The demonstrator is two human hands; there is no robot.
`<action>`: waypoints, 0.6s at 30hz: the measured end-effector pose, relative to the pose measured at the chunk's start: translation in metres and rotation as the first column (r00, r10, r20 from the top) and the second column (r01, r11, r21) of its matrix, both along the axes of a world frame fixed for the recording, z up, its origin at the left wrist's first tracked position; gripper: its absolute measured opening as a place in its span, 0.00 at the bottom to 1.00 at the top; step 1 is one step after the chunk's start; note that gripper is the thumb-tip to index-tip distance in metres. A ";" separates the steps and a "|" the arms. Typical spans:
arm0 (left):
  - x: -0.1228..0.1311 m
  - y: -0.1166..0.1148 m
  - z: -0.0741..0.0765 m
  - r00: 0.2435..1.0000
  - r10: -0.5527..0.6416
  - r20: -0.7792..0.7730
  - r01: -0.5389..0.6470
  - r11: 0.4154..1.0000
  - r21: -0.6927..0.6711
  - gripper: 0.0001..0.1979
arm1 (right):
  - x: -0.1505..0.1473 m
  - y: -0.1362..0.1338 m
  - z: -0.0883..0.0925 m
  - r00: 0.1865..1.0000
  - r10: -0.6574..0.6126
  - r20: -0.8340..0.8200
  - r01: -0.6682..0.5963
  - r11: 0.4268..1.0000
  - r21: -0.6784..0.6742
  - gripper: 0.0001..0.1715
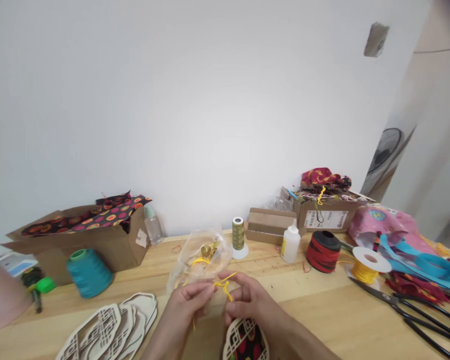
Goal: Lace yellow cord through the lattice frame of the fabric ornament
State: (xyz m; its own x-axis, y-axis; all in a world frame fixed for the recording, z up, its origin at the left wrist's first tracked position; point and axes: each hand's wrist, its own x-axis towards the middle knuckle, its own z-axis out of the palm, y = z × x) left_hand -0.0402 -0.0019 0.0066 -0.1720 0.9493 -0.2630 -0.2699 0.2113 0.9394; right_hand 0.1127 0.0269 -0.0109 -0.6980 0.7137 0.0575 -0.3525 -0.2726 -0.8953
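Observation:
A yellow cord with a loop or loose knot stretches between my two hands, near the table's front edge. My left hand pinches one part of it between thumb and forefinger. Curled around the other side, my right hand has the cord at its fingers. Under the right hand is a pale openwork frame backed with dark patterned fabric; whether the palm grips it is hidden. Just behind the hands lies a clear plastic bag holding gold-coloured pieces and yellow cord.
Several pale cut-out frames lie stacked at left, near a teal thread cone and a cardboard box. Rightward stand a glue bottle, red-black spool and yellow cord spool. Black scissors rest at the right.

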 end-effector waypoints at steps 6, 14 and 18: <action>-0.005 -0.002 0.003 0.960 -0.046 0.277 0.068 0.995 -0.073 0.04 | 0.025 0.009 0.026 0.997 -0.020 0.077 0.023 0.999 -0.040 0.25; 0.011 -0.011 -0.005 0.955 -0.077 0.288 0.132 0.975 -0.179 0.03 | 0.037 0.017 0.020 0.743 -0.275 0.611 -0.065 0.878 0.474 0.12; 0.021 -0.014 -0.005 0.961 -0.143 0.239 0.185 0.969 -0.162 0.05 | 0.037 0.018 0.020 0.617 -0.578 0.535 -0.113 0.607 0.786 0.09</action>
State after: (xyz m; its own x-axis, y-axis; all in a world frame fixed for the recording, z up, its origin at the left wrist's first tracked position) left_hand -0.0196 -0.0156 0.0017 0.0649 0.8922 -0.4469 -0.4155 0.4313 0.8008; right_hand 0.1498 0.0449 0.0090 -0.5561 0.8052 0.2058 0.5109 0.5265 -0.6795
